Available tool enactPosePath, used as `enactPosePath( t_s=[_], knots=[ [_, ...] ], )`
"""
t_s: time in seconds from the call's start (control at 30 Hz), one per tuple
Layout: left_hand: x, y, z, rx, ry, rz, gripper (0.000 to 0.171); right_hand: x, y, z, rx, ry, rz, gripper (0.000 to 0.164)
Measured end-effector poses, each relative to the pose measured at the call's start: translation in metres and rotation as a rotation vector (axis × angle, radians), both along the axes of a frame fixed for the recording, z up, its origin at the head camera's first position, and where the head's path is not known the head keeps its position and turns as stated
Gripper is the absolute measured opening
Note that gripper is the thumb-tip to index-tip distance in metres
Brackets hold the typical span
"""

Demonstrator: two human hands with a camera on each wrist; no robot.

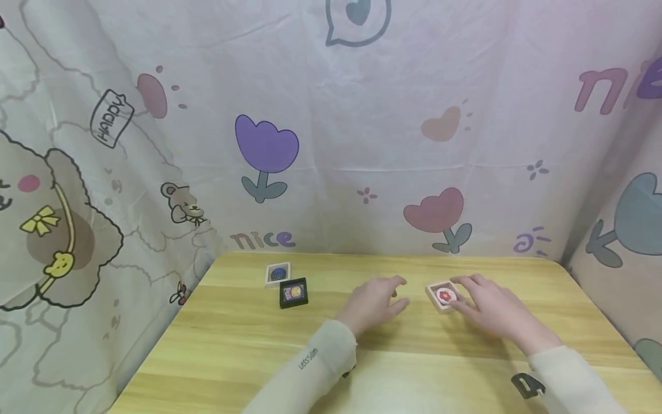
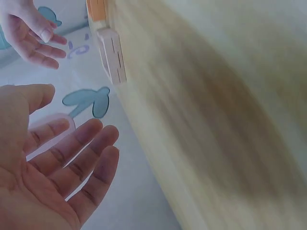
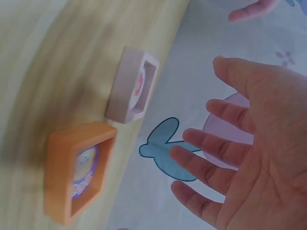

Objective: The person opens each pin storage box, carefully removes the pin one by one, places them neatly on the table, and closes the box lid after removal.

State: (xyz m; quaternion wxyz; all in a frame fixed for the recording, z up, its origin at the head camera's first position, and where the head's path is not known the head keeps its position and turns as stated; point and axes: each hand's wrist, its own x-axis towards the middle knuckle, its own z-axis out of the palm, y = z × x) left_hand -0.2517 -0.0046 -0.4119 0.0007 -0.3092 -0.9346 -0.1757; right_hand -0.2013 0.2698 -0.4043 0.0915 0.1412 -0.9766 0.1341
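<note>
Pale sleeves (image 1: 315, 371) are slanting over the counter (image 1: 207, 345); the left hand (image 1: 369, 303) is hovering released, the right hand (image 1: 496, 310) likewise, near a pale frame (image 3: 122, 91) and orange frame (image 3: 56, 177) at right.

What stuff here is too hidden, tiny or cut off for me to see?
Head view: most of the orange frame, hidden by the right hand.
Head view: details of the blue picture, too small.
Left wrist view: the flower picture, hidden inside the pale pink frame, seen mostly side-on.
Right wrist view: most of the left hand, cut off by the top edge.
</note>
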Motion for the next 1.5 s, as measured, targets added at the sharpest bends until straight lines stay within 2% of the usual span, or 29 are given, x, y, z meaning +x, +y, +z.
enactPosePath(
  t_s=[0.17, 0.43, 0.6, 0.97, 1.5],
  knots=[
    [0.009, 0.006, -0.008, 0.021, -0.025, -0.018, 0.045, 0.008, 0.011, -0.009, -0.003, 0.021, -0.01, 0.059],
    [0.017, 0.013, -0.019, 0.012, -0.066, -0.044, 0.048, 0.017, 0.028, -0.025, -0.018, 0.001, -0.085, 0.071],
    [0.019, 0.017, -0.024, 0.003, -0.051, -0.065, 0.047, 0.017, 0.038, -0.036, -0.02, 0.003, -0.139, 0.074],
    [0.017, 0.029, -0.031, -0.004, 0.02, -0.111, 0.044, 0.014, 0.057, -0.048, -0.008, -0.067, -0.259, 0.08],
    [0.015, 0.036, -0.034, 0.022, 0.053, -0.145, 0.045, 0.01, 0.062, -0.054, 0.012, -0.11, -0.252, 0.089]
  ],
)
